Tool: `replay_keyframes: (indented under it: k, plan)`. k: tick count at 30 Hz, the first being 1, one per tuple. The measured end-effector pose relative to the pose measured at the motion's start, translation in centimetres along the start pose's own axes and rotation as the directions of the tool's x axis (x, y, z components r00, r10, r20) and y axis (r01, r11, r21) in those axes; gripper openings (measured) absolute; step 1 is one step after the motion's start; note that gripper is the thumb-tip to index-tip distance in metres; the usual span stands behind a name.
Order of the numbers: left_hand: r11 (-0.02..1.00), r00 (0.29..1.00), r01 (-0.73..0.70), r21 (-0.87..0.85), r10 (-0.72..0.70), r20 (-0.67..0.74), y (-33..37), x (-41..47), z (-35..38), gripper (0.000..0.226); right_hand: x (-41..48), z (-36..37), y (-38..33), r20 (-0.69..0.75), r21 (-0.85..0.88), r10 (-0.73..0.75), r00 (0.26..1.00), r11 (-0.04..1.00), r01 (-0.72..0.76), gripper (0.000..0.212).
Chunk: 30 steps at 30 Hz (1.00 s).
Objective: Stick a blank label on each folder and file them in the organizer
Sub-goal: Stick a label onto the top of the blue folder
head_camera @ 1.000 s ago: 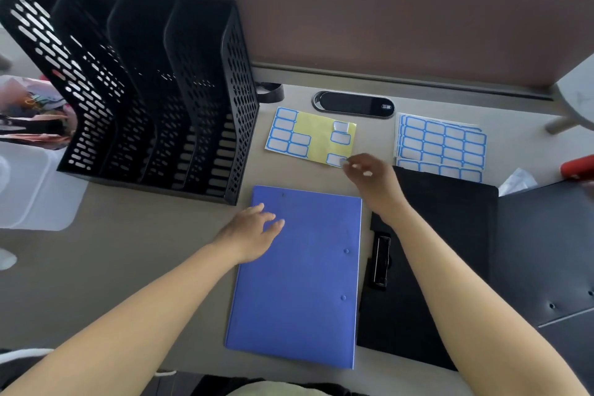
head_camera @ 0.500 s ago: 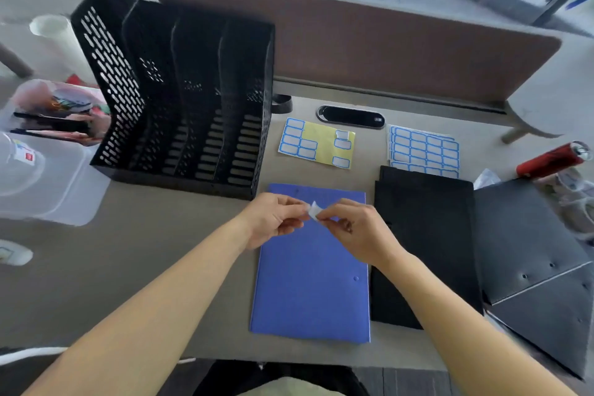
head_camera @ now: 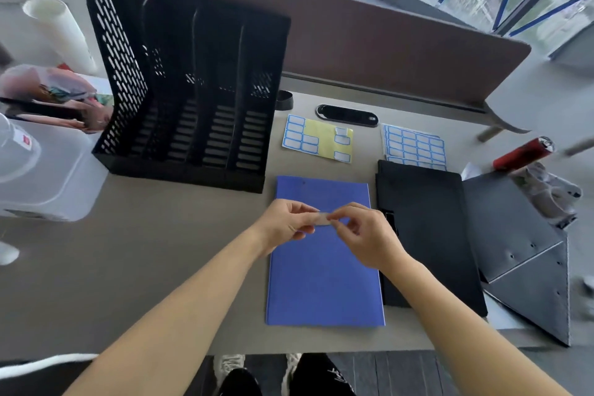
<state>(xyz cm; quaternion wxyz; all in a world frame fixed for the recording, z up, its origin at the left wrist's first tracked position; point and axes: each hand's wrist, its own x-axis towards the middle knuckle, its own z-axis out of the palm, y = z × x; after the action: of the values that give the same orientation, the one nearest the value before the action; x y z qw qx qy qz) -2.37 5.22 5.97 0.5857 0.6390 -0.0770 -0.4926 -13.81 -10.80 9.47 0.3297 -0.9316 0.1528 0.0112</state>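
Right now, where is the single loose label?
In the head view, near the centre, the label is pinched between the left hand and the right hand, over the upper part of the blue folder.

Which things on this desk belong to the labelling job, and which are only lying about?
Job: small white label held by the left hand and right hand; flat blue folder; black folder beside it; black perforated organizer; half-used yellow label sheet; full blue-edged label sheet.
Lying about: red cylinder; clear plastic box; white roll; black oval desk insert.
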Motion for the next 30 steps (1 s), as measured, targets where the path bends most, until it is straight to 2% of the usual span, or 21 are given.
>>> replay_keyframes:
  k: [4, 7, 9, 11, 13, 14, 20, 23, 25, 30]
  plan:
    - [0.989, 0.982, -0.115, 0.089, 0.127, -0.14, -1.8, 4.5, -0.7, 0.011, 3.5, 2.7, 2.7, -0.017, 0.168, 0.159, 0.987, 0.974, -0.154, 0.02]
    - [0.927, 0.912, -0.258, 0.271, 0.326, -0.249, -4.0, 8.7, -1.5, 0.005, 7.7, 5.6, 5.6, -0.047, 0.247, 0.177, 0.983, 0.956, -0.16, 0.02]
    - [0.812, 0.806, -0.366, 0.454, 0.521, -0.28, -5.9, 10.9, -1.5, 0.01, 9.6, 7.4, 7.5, -0.087, 0.31, 0.152, 0.985, 0.943, -0.118, 0.022]
    - [0.64, 0.653, -0.448, 0.624, 0.711, -0.259, -7.8, 12.6, -1.3, 0.014, 10.3, 9.1, 9.3, -0.152, 0.29, 0.069, 0.986, 0.957, -0.022, 0.019]
    - [0.515, 0.539, -0.454, 0.727, 0.808, -0.236, -9.0, 13.5, -1.0, 0.014, 10.2, 10.0, 10.6, -0.222, 0.236, -0.027, 0.975, 0.968, 0.08, 0.015]
    - [0.502, 0.521, -0.446, 0.741, 0.819, -0.241, -9.3, 13.7, -1.1, 0.013, 10.1, 10.3, 11.0, -0.247, 0.23, -0.055, 0.967, 0.966, 0.114, 0.015]
    - [0.49, 0.491, -0.443, 0.751, 0.833, -0.254, -10.0, 12.2, -0.3, 0.007, 8.2, 11.1, 11.6, -0.279, 0.208, -0.164, 0.946, 0.952, 0.226, 0.017]
    - [0.49, 0.539, -0.338, 0.803, 0.801, -0.261, -11.3, 9.9, 1.3, 0.005, 5.2, 11.5, 11.6, -0.279, 0.202, -0.161, 0.947, 0.954, 0.222, 0.016]
    - [0.491, 0.539, -0.299, 0.818, 0.794, -0.28, -12.5, 8.3, 2.5, 0.006, 3.0, 11.8, 11.8, -0.271, 0.201, -0.156, 0.95, 0.956, 0.214, 0.014]
    - [0.524, 0.522, -0.329, 0.786, 0.794, -0.312, -14.1, 6.3, 3.6, 0.008, 0.7, 11.8, 12.0, -0.265, 0.218, -0.184, 0.947, 0.945, 0.244, 0.013]
